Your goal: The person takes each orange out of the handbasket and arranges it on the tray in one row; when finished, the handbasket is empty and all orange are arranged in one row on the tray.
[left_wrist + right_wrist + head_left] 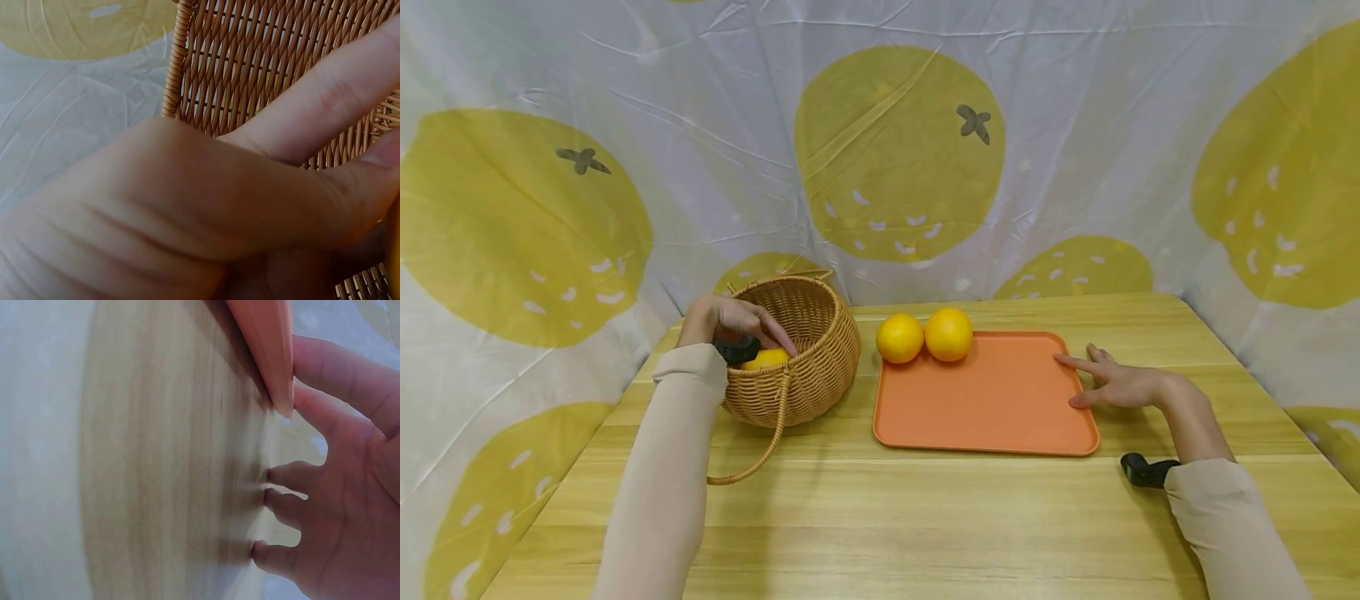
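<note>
My left hand [748, 321] reaches over the rim into a wicker basket [820, 367] and holds an orange [766, 359] just inside the near rim. In the left wrist view the thumb [350, 200] meets the orange's edge [394, 250], while the index finger stretches along the woven wall; the other fingers are mostly hidden. At the right, my right hand [1123, 385] has its fingers spread, thumb and index finger touching the rim of an orange tray [985, 408]. Its other fingertips [267, 495] rest on the table.
Two oranges [900, 338] [949, 334] sit side by side at the tray's far left corner. The basket's handle [775, 433] hangs down in front onto the wooden table [925, 525]. A fruit-patterned cloth [1075, 125] closes off the back and sides.
</note>
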Tool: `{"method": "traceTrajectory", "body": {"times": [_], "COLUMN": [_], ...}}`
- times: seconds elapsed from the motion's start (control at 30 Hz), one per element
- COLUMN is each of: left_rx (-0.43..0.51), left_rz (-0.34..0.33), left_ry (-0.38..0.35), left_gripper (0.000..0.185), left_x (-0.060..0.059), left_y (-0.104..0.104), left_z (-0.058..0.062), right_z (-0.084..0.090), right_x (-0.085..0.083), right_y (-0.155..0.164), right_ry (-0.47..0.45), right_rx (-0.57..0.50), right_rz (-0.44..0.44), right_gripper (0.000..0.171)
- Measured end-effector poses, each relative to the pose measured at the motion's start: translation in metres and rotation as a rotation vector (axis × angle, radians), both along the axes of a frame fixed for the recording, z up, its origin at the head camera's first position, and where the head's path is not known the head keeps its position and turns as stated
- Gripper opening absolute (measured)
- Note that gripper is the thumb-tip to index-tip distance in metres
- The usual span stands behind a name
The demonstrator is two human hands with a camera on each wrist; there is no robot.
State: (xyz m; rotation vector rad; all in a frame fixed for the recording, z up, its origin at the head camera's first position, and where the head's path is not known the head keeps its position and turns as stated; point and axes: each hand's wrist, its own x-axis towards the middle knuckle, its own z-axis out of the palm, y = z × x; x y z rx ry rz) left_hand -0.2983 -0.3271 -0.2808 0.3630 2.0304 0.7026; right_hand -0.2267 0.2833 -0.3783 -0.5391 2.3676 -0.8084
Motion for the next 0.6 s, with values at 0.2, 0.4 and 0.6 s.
{"method": "traceTrajectory", "body": {"times": [0.2, 0.4, 0.6], "left_rx": [0.000, 0.028, 0.067], "left_rz": [0.015, 0.031, 0.056], "left_ry": [-0.032, -0.042, -0.043], "left_gripper": [0.045, 0.030, 0.028], "left_x": [-0.0013, -0.0003, 0.0010], "left_y": [-0.0001, 0.0000, -0.0005], "left_z": [-0.0013, -0.0018, -0.0028], "right_z": [-0.0003, -0.0023, -0.0049], "right_x": [-0.0008, -0.0020, -0.0036], "right_y": [0.0009, 0.0022, 0.0046], "right_ry": [-0.009, -0.007, 0.001], "right_rx": [-0.001, -0.017, -0.043], "right_rz": [-0.007, -0.001, 0.016], "right_gripper": [0.091, 0.091, 0.089]}}
